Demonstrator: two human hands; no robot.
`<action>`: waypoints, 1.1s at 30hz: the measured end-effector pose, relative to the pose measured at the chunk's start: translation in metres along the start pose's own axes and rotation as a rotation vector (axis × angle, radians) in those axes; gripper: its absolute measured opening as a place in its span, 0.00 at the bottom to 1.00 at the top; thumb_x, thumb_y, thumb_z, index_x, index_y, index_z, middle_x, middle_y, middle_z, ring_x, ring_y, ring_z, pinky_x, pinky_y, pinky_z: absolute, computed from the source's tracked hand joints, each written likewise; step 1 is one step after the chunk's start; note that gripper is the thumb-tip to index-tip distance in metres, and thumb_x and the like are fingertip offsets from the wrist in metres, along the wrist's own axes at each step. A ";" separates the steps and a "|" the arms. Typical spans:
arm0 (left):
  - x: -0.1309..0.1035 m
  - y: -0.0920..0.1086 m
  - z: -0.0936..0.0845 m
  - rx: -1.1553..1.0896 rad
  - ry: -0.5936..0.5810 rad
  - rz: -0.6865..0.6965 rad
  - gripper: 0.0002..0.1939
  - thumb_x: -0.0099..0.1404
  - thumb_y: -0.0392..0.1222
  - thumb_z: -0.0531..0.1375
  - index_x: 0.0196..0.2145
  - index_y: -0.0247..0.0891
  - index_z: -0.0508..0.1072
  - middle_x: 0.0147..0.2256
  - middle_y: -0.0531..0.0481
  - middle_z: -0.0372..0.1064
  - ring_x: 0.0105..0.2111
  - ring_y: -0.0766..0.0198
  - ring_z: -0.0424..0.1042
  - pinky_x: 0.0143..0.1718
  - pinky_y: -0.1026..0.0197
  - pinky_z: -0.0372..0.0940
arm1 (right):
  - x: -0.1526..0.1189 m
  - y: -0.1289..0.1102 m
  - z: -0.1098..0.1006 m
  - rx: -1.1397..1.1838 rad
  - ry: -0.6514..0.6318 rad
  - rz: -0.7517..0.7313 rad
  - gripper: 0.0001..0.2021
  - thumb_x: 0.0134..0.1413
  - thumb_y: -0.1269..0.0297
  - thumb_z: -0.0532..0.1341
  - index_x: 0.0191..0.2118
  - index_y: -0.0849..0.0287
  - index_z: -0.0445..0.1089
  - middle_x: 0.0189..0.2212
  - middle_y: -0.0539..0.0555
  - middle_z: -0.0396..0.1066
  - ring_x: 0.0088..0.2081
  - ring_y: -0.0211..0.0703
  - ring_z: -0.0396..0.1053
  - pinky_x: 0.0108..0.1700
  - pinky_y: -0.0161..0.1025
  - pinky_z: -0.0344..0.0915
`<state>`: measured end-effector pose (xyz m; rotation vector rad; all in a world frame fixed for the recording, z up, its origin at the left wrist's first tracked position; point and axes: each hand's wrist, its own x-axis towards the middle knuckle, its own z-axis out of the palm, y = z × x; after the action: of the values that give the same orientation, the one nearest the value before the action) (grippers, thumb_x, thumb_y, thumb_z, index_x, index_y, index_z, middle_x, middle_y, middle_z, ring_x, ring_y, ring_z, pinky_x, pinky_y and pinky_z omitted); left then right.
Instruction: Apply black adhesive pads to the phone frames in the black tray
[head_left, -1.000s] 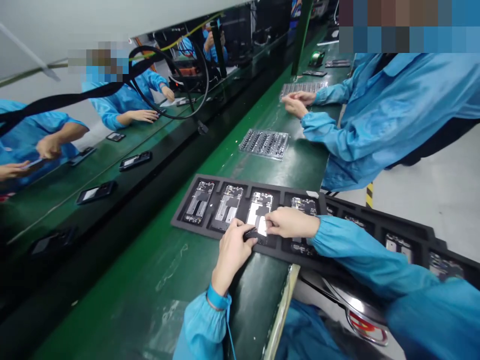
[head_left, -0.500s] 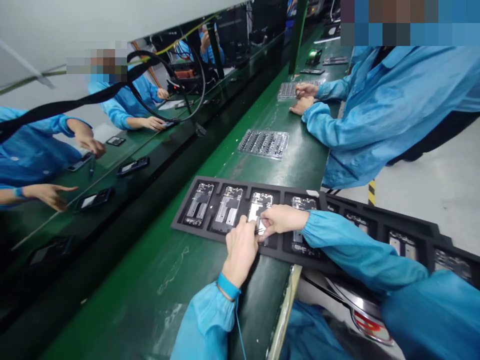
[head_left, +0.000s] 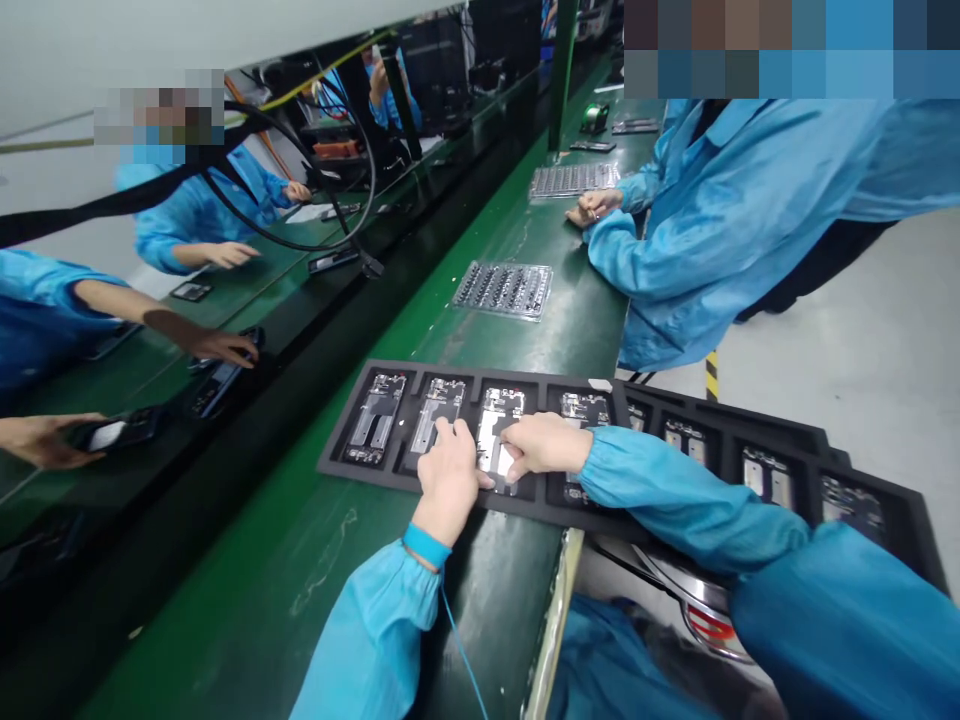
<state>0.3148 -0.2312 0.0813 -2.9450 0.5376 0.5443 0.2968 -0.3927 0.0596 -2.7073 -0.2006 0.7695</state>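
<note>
A black foam tray lies across the green bench, with phone frames carrying circuit boards in its pockets. Both hands are at the third phone frame, which has bright silvery-white areas. My left hand rests at the tray's near edge, its fingers over the second phone frame and its thumb apart, pointing at the third. Over the third frame, my right hand has bent fingers brought together in a pinch; what lies between the fingertips is hidden. A blue wrist strap with a cord circles my left wrist.
More foam trays with phone frames extend right past the bench edge. A clear plastic tray of small parts lies beyond. A co-worker in blue stands at right; other people work across the bench, left, behind black cables.
The view has shifted slightly. My hands have drawn apart a little over the third phone frame; the left thumb and fingers have spread. Across the bench, a co-worker's hands now touch phones.
</note>
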 end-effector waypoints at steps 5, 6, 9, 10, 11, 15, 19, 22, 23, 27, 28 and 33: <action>-0.015 0.001 0.007 -0.001 0.082 -0.023 0.25 0.63 0.48 0.68 0.51 0.35 0.66 0.52 0.38 0.65 0.39 0.50 0.79 0.32 0.57 0.69 | -0.026 0.015 -0.012 0.074 0.207 0.093 0.15 0.56 0.49 0.69 0.29 0.54 0.69 0.29 0.49 0.76 0.35 0.46 0.75 0.32 0.36 0.56; -0.021 -0.002 0.010 -0.008 0.109 -0.026 0.23 0.65 0.49 0.66 0.52 0.35 0.66 0.52 0.37 0.65 0.38 0.50 0.79 0.32 0.57 0.68 | -0.037 0.022 -0.014 0.085 0.278 0.147 0.15 0.62 0.49 0.65 0.31 0.54 0.69 0.30 0.50 0.76 0.35 0.45 0.74 0.32 0.36 0.57; -0.041 -0.012 0.023 -0.087 0.246 -0.031 0.15 0.74 0.49 0.55 0.51 0.37 0.67 0.52 0.41 0.68 0.39 0.55 0.79 0.31 0.60 0.67 | -0.076 0.049 -0.010 0.100 0.473 0.377 0.17 0.70 0.51 0.53 0.32 0.55 0.67 0.31 0.55 0.76 0.34 0.48 0.74 0.32 0.37 0.57; -0.047 -0.016 0.028 -0.126 0.299 -0.035 0.13 0.76 0.47 0.52 0.51 0.38 0.68 0.51 0.42 0.69 0.39 0.57 0.79 0.32 0.61 0.66 | -0.088 0.059 -0.003 0.118 0.520 0.477 0.18 0.70 0.51 0.51 0.32 0.55 0.67 0.30 0.56 0.75 0.34 0.50 0.74 0.31 0.38 0.57; -0.052 -0.020 0.032 -0.158 0.343 -0.040 0.13 0.76 0.45 0.49 0.51 0.39 0.69 0.51 0.44 0.70 0.38 0.58 0.79 0.32 0.61 0.66 | -0.098 0.068 0.006 0.157 0.558 0.585 0.19 0.69 0.49 0.51 0.31 0.55 0.66 0.29 0.57 0.75 0.32 0.53 0.74 0.30 0.39 0.56; -0.056 -0.037 0.041 -0.130 0.322 -0.006 0.16 0.76 0.43 0.50 0.58 0.41 0.67 0.61 0.43 0.64 0.34 0.59 0.78 0.30 0.59 0.65 | -0.114 0.085 0.052 0.430 0.632 0.719 0.19 0.59 0.44 0.59 0.26 0.53 0.63 0.22 0.54 0.73 0.30 0.53 0.74 0.29 0.39 0.60; -0.049 -0.044 0.047 -0.106 0.219 0.066 0.15 0.76 0.41 0.48 0.52 0.43 0.72 0.61 0.47 0.65 0.36 0.61 0.79 0.32 0.59 0.66 | -0.107 0.082 0.076 0.478 0.681 0.646 0.14 0.54 0.48 0.61 0.29 0.53 0.65 0.25 0.55 0.75 0.32 0.54 0.76 0.33 0.40 0.66; -0.055 -0.041 0.051 -0.097 0.187 0.039 0.14 0.76 0.40 0.48 0.50 0.42 0.73 0.57 0.47 0.67 0.34 0.62 0.78 0.30 0.60 0.65 | -0.103 0.081 0.080 0.494 0.729 0.621 0.14 0.52 0.48 0.60 0.30 0.53 0.64 0.26 0.57 0.75 0.33 0.56 0.76 0.35 0.42 0.67; -0.059 -0.040 0.052 -0.094 0.182 0.029 0.14 0.76 0.40 0.49 0.49 0.42 0.73 0.55 0.46 0.68 0.34 0.62 0.78 0.30 0.60 0.64 | -0.103 0.081 0.080 0.499 0.739 0.607 0.14 0.51 0.47 0.59 0.30 0.53 0.64 0.25 0.57 0.75 0.33 0.56 0.76 0.35 0.43 0.67; -0.086 -0.044 0.052 -0.077 0.083 -0.020 0.13 0.74 0.41 0.51 0.43 0.40 0.75 0.52 0.45 0.69 0.33 0.59 0.79 0.29 0.60 0.64 | -0.100 0.075 0.082 0.516 0.758 0.508 0.17 0.49 0.44 0.56 0.31 0.52 0.64 0.29 0.59 0.77 0.35 0.58 0.77 0.36 0.44 0.68; -0.094 -0.047 0.052 -0.076 0.028 -0.040 0.13 0.74 0.42 0.51 0.41 0.40 0.76 0.51 0.45 0.69 0.33 0.58 0.79 0.30 0.59 0.65 | -0.098 0.071 0.083 0.521 0.755 0.477 0.17 0.49 0.43 0.55 0.31 0.52 0.64 0.30 0.59 0.77 0.35 0.57 0.77 0.37 0.44 0.69; -0.126 -0.056 0.055 -0.135 -0.130 -0.133 0.15 0.75 0.41 0.50 0.40 0.42 0.77 0.50 0.44 0.71 0.37 0.55 0.80 0.34 0.58 0.68 | -0.092 0.054 0.091 0.439 0.745 0.425 0.19 0.54 0.40 0.53 0.31 0.52 0.63 0.26 0.57 0.75 0.32 0.59 0.76 0.34 0.45 0.67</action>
<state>0.2066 -0.1298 0.0778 -3.0139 0.3006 0.7776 0.1731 -0.4399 0.0131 -2.4190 0.6480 -0.1412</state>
